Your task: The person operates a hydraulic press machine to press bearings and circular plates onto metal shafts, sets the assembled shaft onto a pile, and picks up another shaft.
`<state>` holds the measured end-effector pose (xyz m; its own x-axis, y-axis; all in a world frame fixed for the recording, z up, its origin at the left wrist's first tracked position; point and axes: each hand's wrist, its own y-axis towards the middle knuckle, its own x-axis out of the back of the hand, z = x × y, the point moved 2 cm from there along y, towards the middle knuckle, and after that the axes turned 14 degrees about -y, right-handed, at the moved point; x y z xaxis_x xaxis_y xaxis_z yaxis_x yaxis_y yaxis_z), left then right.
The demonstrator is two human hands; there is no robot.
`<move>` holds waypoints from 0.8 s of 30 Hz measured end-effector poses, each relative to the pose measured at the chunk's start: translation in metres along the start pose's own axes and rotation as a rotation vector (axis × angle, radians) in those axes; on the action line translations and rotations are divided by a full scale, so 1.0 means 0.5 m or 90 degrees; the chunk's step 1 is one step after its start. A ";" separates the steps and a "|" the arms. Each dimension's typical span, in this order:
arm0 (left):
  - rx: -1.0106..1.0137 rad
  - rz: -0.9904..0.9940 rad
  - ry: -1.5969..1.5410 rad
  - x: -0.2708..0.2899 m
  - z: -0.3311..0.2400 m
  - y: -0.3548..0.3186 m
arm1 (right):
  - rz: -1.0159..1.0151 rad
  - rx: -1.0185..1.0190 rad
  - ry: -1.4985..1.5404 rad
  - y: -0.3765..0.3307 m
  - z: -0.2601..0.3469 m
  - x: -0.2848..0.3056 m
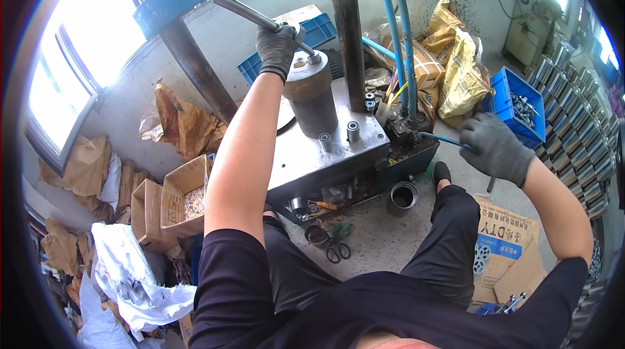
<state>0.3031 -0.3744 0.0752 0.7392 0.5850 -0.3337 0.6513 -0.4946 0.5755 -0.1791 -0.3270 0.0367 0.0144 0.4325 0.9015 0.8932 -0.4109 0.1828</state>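
Observation:
My left hand (276,49), in a dark grey glove, is closed around a long steel lever (244,12) above a thick metal cylinder (312,97) on a press. The cylinder stands on a flat steel plate (306,157). Two small metal bushings (339,136) sit upright on the plate in front of it. My right hand (495,147), also gloved, is raised to the right of the press and grips a thin blue rod or hose (437,139) that runs toward the machine's side.
An open cardboard box of small metal parts (185,202) sits left. A blue crate of parts (517,107) and yellow sacks (459,69) stand right. Scissors (337,251) and a metal ring (403,196) lie on the floor. A white bag (130,277) lies lower left.

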 end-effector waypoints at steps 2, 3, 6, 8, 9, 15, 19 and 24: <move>0.001 -0.014 -0.031 -0.003 0.009 0.001 | 0.023 -0.039 0.049 -0.052 -0.031 -0.032; 0.004 -0.012 -0.030 -0.011 0.010 -0.006 | 0.049 -0.080 0.099 -0.067 -0.042 -0.049; 0.004 0.003 -0.041 -0.025 0.010 -0.012 | -0.150 -0.145 0.098 -0.067 -0.052 -0.086; -0.020 0.004 0.050 0.006 0.020 0.009 | -0.302 -0.149 0.006 -0.006 -0.050 -0.053; 0.019 0.006 -0.018 -0.014 0.015 -0.011 | -0.373 -0.164 -0.061 0.017 -0.062 -0.038; -0.029 0.003 0.005 0.012 0.033 0.008 | -0.461 -0.248 -0.018 0.181 -0.157 -0.042; 0.024 -0.008 -0.079 -0.007 0.018 -0.003 | -0.463 -0.365 -0.013 0.261 -0.236 -0.085; 0.030 -0.004 0.004 0.006 0.006 0.016 | -0.358 -0.393 -0.041 0.294 -0.248 -0.092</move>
<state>0.3109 -0.3785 0.0763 0.7343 0.5919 -0.3323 0.6631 -0.5208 0.5376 -0.1043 -0.5068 0.0706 -0.3175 0.7413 0.5913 0.3686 -0.4780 0.7973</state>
